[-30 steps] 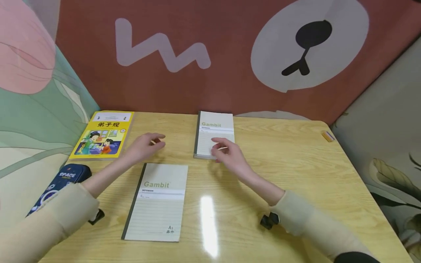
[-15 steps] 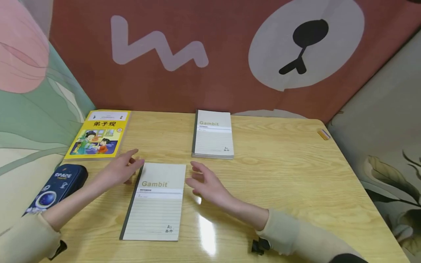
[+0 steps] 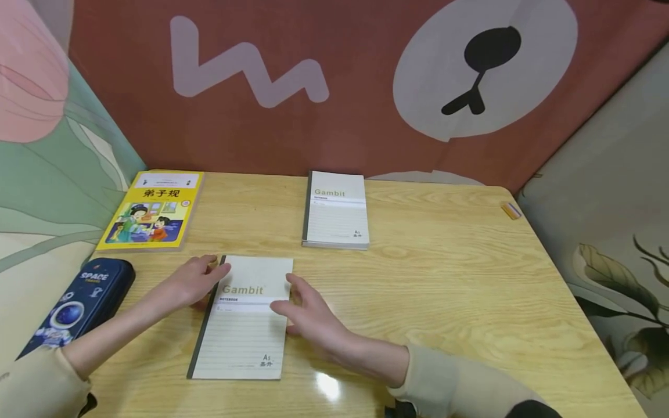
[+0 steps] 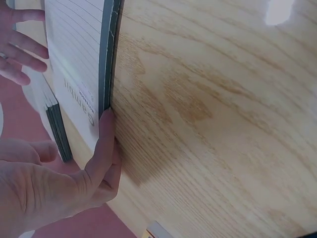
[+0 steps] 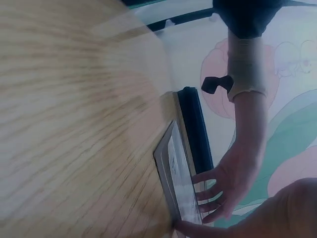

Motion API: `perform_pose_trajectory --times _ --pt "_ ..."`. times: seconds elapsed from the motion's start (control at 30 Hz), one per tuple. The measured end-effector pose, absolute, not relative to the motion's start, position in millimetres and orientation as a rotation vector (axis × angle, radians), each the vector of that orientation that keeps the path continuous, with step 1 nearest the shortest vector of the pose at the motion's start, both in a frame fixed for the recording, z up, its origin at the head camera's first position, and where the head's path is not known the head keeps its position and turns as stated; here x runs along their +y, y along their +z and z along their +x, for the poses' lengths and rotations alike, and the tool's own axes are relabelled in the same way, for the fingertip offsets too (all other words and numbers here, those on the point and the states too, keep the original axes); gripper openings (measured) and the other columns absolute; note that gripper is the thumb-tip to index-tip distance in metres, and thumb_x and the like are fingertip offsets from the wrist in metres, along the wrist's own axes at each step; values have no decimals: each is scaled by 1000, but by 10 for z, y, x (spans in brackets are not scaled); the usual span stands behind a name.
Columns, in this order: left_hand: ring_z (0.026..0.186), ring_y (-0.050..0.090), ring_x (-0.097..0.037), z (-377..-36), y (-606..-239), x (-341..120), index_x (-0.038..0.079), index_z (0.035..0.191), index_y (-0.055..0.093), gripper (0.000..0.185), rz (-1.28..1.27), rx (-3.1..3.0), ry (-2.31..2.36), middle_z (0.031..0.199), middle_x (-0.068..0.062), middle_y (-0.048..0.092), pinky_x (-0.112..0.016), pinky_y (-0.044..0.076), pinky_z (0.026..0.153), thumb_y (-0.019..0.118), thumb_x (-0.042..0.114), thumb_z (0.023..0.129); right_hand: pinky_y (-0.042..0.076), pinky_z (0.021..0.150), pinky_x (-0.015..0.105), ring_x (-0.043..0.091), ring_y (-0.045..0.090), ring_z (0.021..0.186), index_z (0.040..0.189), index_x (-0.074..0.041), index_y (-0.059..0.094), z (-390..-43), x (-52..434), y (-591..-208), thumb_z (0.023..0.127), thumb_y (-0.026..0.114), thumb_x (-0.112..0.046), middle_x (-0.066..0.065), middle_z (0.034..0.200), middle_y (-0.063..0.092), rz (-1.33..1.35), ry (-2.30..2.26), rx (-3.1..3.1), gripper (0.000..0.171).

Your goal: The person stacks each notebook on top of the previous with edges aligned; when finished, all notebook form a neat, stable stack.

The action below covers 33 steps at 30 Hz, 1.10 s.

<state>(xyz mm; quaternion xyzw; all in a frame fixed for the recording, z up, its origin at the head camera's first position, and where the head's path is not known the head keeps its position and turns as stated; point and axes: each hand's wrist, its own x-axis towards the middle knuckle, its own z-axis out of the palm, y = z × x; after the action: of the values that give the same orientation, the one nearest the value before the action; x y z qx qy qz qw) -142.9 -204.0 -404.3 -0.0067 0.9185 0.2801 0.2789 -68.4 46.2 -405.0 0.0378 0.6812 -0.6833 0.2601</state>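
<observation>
A pale Gambit notebook (image 3: 243, 339) with a dark spine lies flat on the table in front of me. My left hand (image 3: 192, 281) is at its upper left; in the left wrist view a fingertip (image 4: 107, 116) touches the dark spine, and the thumb reaches over the cover in the head view. On the opposite side, my right hand (image 3: 316, 319) has its thumb above the cover and its other fingers at the right edge, some of them hidden. The fingers of both hands are extended rather than curled round the notebook.
Farther back lies a stack of similar notebooks (image 3: 337, 217). A yellow picture-covered book (image 3: 151, 212) is at the back left, with a dark blue pencil case (image 3: 81, 307) nearer me. A small eraser-like block (image 3: 511, 211) sits near the right edge of the table (image 3: 444, 278).
Both hands have come back toward me, the right one from over the rear stack and the left from beside the yellow book, to the near notebook's two sides.
</observation>
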Motion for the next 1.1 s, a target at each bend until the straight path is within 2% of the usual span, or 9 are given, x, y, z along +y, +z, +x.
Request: perform_pose_trajectory --times 0.1,0.3,0.43,0.57,0.7,0.8,0.93,1.03,1.1 --pt "113 58 -43 -1427 -4053 -2037 -18 153 25 75 -26 2467 767 141 -42 42 -34 60 71 37 42 110 52 101 63 46 15 158 163 -1 19 -682 428 -4027 95 64 -15 27 170 14 165 -1910 1798 82" --pt "113 59 -43 -1436 -4062 -2060 -19 147 34 69 -11 2474 757 137 -40 48 -42 60 83 40 39 110 55 101 58 50 17 155 162 2 19 -664 455 -4030 95 64 -12 27 169 16 214 -1933 1787 82" --pt "110 61 -39 -1429 -4041 -2071 -17 147 33 68 -73 2394 840 138 -38 48 -38 62 76 39 39 110 51 104 60 50 19 155 162 0 20 -642 457 -4007 94 66 -15 25 170 17 219 -1905 1821 84" --pt "109 60 -38 -1421 -4027 -2060 -16 148 33 68 -113 2356 863 138 -37 48 -37 63 73 39 40 110 48 106 64 45 33 148 162 1 20 -622 429 -3991 93 65 -15 29 161 29 220 -1911 1807 84" --pt "109 60 -38 -1414 -4028 -2055 -16 148 33 68 -119 2355 861 138 -37 48 -38 63 74 39 40 111 43 108 70 46 25 153 162 3 16 -598 392 -3987 94 64 -15 29 164 24 207 -1913 1772 85" --pt "109 60 -38 -1413 -4037 -2058 -15 147 34 68 -124 2356 860 138 -37 48 -38 63 73 39 41 110 45 105 71 47 27 152 162 3 19 -600 378 -3999 95 63 -16 27 165 26 205 -1933 1746 82" --pt "110 60 -39 -1410 -4040 -2063 -15 147 34 67 -129 2348 868 138 -37 48 -37 63 73 40 41 110 52 99 65 46 35 147 161 4 18 -611 391 -4012 95 62 -13 29 161 31 239 -1967 1729 82" --pt "110 60 -39 -1408 -4030 -2063 -15 146 35 66 -124 2355 865 137 -37 49 -38 63 73 40 41 110 54 99 62 49 20 154 161 7 11 -612 406 -4005 95 61 -14 31 168 15 281 -1964 1724 85" --pt "110 60 -39 -1404 -4027 -2061 -14 146 36 66 -123 2361 861 137 -36 49 -37 63 73 41 40 110 55 99 60 49 15 156 161 8 12 -617 409 -3997 96 61 -14 30 169 11 293 -1964 1723 84"
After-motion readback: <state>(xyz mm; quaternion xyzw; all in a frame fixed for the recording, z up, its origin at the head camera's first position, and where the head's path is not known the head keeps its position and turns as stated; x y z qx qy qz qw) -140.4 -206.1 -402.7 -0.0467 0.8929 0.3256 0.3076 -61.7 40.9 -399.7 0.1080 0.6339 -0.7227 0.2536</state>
